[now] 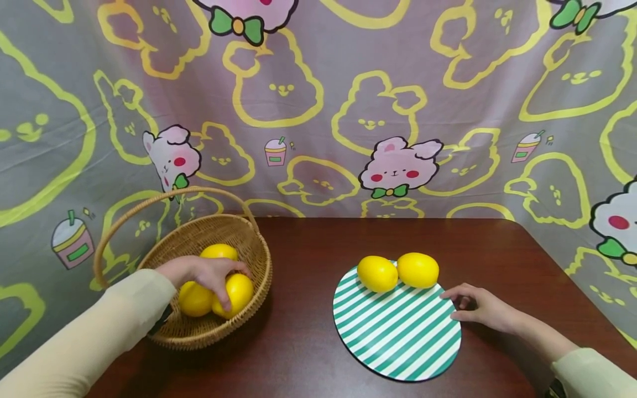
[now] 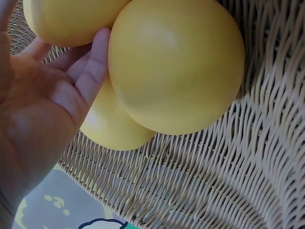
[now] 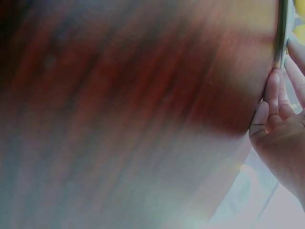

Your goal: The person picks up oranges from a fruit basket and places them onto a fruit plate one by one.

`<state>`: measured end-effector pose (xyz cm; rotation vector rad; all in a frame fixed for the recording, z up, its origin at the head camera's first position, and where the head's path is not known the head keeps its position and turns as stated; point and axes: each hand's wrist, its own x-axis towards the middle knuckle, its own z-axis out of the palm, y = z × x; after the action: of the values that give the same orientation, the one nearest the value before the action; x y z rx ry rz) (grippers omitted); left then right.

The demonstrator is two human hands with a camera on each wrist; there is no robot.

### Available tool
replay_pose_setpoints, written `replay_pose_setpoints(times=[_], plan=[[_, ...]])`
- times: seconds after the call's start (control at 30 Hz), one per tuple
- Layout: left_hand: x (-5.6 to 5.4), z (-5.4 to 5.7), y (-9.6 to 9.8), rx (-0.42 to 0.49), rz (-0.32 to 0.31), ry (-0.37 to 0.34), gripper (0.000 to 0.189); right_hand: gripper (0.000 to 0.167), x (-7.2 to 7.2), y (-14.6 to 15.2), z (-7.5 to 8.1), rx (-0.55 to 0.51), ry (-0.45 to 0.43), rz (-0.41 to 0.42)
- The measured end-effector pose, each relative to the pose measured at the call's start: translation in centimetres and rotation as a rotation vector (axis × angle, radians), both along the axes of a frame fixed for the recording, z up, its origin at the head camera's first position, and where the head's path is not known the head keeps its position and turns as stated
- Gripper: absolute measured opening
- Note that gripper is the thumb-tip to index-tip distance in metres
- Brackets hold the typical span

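Observation:
Inside the wicker basket [image 1: 264, 260], my left hand [image 1: 211, 276] reaches down over a yellow lemon [image 1: 240, 292], thumb on its near side and fingers on its far side. More lemons lie by it: one behind [image 1: 219, 251] and one to the left [image 1: 196, 299]. In the left wrist view, fingertips of the hand [image 2: 47, 95] sit between a large lemon [image 2: 176, 67] and another [image 2: 71, 21]. My right hand [image 1: 490, 312] touches the right edge of a flat round mat [image 1: 398, 337] with green and white stripes. Its rim [image 3: 281, 43] meets the fingers in the right wrist view.
Two lemons, one left [image 1: 377, 273] and one right [image 1: 418, 270], rest side by side at the mat's far edge. The basket's tall handle [image 1: 144, 207] arches over its back left. A patterned cloth [image 1: 318, 110] hangs behind the dark brown table [image 1: 298, 331].

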<state>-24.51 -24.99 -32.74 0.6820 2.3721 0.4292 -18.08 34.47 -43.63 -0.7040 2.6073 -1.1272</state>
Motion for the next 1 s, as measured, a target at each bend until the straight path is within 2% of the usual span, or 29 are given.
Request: replay_pose_setpoints(times=[0.23,0.43,0.57,0.7,1.0], plan=[[-0.1,0.0,-0.3,0.055,0.021,0.012,0.073,0.038,0.0,-0.1,0.0,-0.001,-0.004,-0.002],[-0.3,0.7,-0.4,0.111,0.051,-0.021,0.074,0.038,-0.2,0.0,-0.2,0.002,-0.003,0.000],[-0.7,1.3,-0.5,0.147,0.055,-0.005,0.075,0.038,-0.2,0.1,-0.3,-0.009,-0.006,0.005],[-1.2,2.1,-0.6,0.179,0.057,0.035,0.074,0.039,-0.2,0.1,-0.3,-0.011,-0.011,0.005],[-1.7,3.7,-0.1,0.233,0.032,0.199,0.075,0.040,-0.3,0.2,-0.3,0.002,-0.004,-0.001]])
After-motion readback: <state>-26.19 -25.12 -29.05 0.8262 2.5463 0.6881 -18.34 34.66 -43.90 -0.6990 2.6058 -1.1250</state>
